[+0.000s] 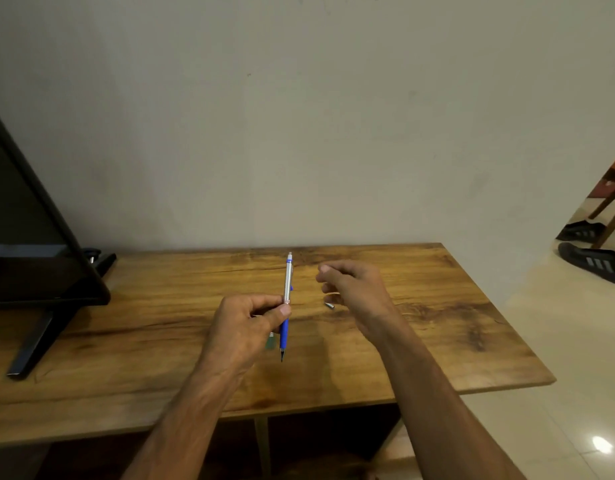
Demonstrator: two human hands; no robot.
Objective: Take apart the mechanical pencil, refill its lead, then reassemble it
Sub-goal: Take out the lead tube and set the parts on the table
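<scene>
My left hand (245, 325) pinches a mechanical pencil (287, 289) at its middle and holds it nearly upright above the wooden table (160, 306). The pencil has a silver upper barrel, a blue grip and a dark tip pointing down toward me; a white eraser shows at its top end. My right hand (354, 292) hovers just right of the pencil, fingers loosely curled with thumb and forefinger apart, holding nothing that I can see. A small silver cap (329, 305) lies on the table under my right fingers. A small greenish item (270, 342), partly hidden behind my left hand, lies on the table.
A black monitor (29, 244) on a stand fills the left end of the table. A plain wall rises behind the table's far edge. The table's right edge drops to a tiled floor with dark shoes (592, 261) and a chair leg (611, 216).
</scene>
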